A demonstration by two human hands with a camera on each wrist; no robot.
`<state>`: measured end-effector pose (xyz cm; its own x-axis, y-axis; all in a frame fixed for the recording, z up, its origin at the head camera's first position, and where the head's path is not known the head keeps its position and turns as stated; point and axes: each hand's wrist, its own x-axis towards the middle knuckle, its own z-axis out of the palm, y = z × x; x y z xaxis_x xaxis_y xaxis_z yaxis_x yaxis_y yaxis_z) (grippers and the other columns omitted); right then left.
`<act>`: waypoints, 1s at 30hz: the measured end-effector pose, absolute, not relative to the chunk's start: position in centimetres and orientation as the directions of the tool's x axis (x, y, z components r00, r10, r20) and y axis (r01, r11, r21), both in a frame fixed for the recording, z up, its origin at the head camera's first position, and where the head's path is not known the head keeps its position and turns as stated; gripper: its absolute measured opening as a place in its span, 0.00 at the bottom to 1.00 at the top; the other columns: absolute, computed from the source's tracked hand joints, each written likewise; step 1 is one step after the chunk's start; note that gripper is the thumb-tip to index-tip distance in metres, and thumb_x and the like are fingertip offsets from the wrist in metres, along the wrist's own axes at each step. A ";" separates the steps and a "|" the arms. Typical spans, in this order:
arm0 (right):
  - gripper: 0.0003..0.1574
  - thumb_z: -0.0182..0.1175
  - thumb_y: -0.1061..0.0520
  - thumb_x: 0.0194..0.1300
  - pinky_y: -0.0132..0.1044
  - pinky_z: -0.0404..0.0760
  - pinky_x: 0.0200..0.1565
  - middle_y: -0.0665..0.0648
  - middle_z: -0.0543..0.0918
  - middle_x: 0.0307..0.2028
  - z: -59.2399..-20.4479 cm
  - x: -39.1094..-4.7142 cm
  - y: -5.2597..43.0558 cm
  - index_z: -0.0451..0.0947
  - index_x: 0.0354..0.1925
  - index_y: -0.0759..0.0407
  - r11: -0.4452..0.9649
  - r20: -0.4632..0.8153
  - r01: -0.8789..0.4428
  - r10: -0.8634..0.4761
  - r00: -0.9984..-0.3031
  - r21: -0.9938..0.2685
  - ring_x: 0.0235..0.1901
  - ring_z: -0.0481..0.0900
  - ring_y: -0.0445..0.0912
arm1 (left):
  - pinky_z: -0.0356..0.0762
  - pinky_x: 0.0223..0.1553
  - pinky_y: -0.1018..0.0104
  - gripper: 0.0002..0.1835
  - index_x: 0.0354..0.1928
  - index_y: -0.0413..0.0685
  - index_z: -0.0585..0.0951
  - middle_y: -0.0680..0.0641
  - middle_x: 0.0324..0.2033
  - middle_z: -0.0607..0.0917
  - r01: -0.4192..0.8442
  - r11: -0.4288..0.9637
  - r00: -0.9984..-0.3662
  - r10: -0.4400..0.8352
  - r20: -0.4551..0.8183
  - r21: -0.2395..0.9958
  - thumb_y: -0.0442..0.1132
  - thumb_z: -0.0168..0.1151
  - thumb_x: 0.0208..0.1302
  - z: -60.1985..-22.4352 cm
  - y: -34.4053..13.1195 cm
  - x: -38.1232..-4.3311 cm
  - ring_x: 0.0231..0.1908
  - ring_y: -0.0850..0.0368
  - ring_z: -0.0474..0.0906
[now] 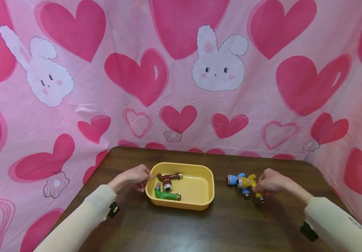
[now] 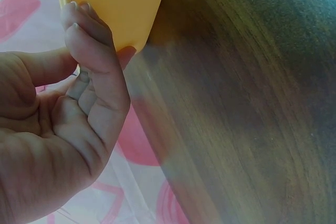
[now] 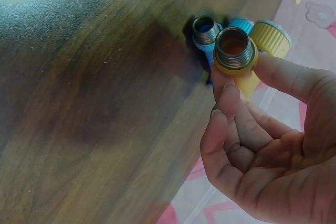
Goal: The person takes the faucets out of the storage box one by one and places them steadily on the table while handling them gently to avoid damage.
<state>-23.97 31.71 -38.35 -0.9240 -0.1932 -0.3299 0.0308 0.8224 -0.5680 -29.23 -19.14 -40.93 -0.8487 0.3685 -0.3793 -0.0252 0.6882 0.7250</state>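
My left hand (image 1: 139, 177) pinches the left rim of a yellow plastic basin (image 1: 196, 166), its thumb and fingers on either side of the wall in the left wrist view. Inside the basin lie a brown tap (image 1: 169, 176) and a green tap (image 1: 167, 195), both towards the left. To the right of the basin, my right hand (image 1: 270, 181) grips a yellow tap (image 1: 252, 182) between thumb and fingers. The threaded metal end of that yellow tap (image 3: 234, 51) faces the right wrist camera. Behind and partly hidden by it is a blue tap (image 1: 231, 179).
A dark brown wooden table (image 1: 181, 231) carries everything. Pink cloth (image 1: 181, 94) with hearts and rabbits hangs around its back and sides. Dark wrist devices (image 1: 113, 210) sit at both sleeves.
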 end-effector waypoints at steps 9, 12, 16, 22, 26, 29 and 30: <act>0.19 0.73 0.56 0.63 0.29 0.67 0.21 0.49 0.75 0.14 -38.9 -24.1 32.6 0.81 0.18 0.60 0.832 -0.320 0.029 -0.181 -0.930 -0.554 0.15 0.70 0.39 | 0.78 0.17 0.69 0.14 0.40 0.32 0.85 0.47 0.14 0.78 -0.036 0.685 -0.850 0.362 -0.383 0.727 0.34 0.54 0.81 -41.0 -19.2 -29.4 0.13 0.61 0.75; 0.19 0.73 0.56 0.63 0.30 0.67 0.21 0.50 0.76 0.15 -38.9 -24.1 32.9 0.82 0.19 0.60 0.835 -0.327 0.037 -0.174 -0.929 -0.549 0.16 0.70 0.40 | 0.78 0.17 0.70 0.14 0.40 0.31 0.85 0.47 0.14 0.78 -0.035 0.686 -0.851 0.360 -0.381 0.726 0.34 0.54 0.81 -41.0 -19.2 -29.4 0.13 0.61 0.75; 0.19 0.72 0.55 0.65 0.30 0.68 0.21 0.50 0.76 0.15 -38.9 -24.1 33.3 0.82 0.20 0.61 0.838 -0.337 0.044 -0.169 -0.926 -0.543 0.16 0.70 0.40 | 0.78 0.17 0.69 0.14 0.40 0.31 0.84 0.47 0.14 0.78 -0.040 0.681 -0.853 0.358 -0.381 0.731 0.34 0.53 0.81 -41.0 -19.2 -29.3 0.13 0.61 0.76; 0.20 0.73 0.55 0.65 0.31 0.67 0.21 0.50 0.75 0.14 -39.1 -24.1 33.9 0.81 0.19 0.61 0.833 -0.324 0.037 -0.173 -0.930 -0.552 0.16 0.70 0.40 | 0.80 0.18 0.68 0.14 0.39 0.32 0.84 0.46 0.15 0.79 -0.033 0.682 -0.857 0.357 -0.371 0.731 0.34 0.53 0.81 -41.0 -19.2 -29.2 0.13 0.60 0.76; 0.20 0.73 0.56 0.64 0.31 0.66 0.21 0.49 0.74 0.14 -39.3 -24.0 34.2 0.80 0.18 0.62 0.826 -0.312 0.035 -0.173 -0.934 -0.562 0.15 0.69 0.40 | 0.80 0.18 0.67 0.14 0.39 0.33 0.84 0.46 0.15 0.79 -0.032 0.681 -0.859 0.355 -0.368 0.731 0.34 0.54 0.81 -41.1 -19.2 -29.2 0.13 0.59 0.76; 0.21 0.73 0.56 0.64 0.31 0.67 0.21 0.50 0.75 0.14 -39.4 -23.9 34.5 0.79 0.18 0.61 0.823 -0.308 0.035 -0.173 -0.936 -0.567 0.15 0.70 0.40 | 0.80 0.18 0.68 0.14 0.38 0.33 0.84 0.46 0.15 0.79 -0.037 0.677 -0.859 0.355 -0.370 0.735 0.34 0.54 0.81 -41.2 -19.2 -29.3 0.13 0.59 0.76; 0.21 0.72 0.56 0.64 0.31 0.67 0.21 0.49 0.75 0.14 -39.4 -23.9 34.5 0.79 0.17 0.61 0.822 -0.307 0.035 -0.172 -0.936 -0.568 0.15 0.70 0.40 | 0.80 0.18 0.68 0.14 0.38 0.33 0.84 0.46 0.15 0.79 -0.038 0.678 -0.859 0.354 -0.371 0.734 0.34 0.54 0.81 -41.2 -19.2 -29.3 0.13 0.59 0.76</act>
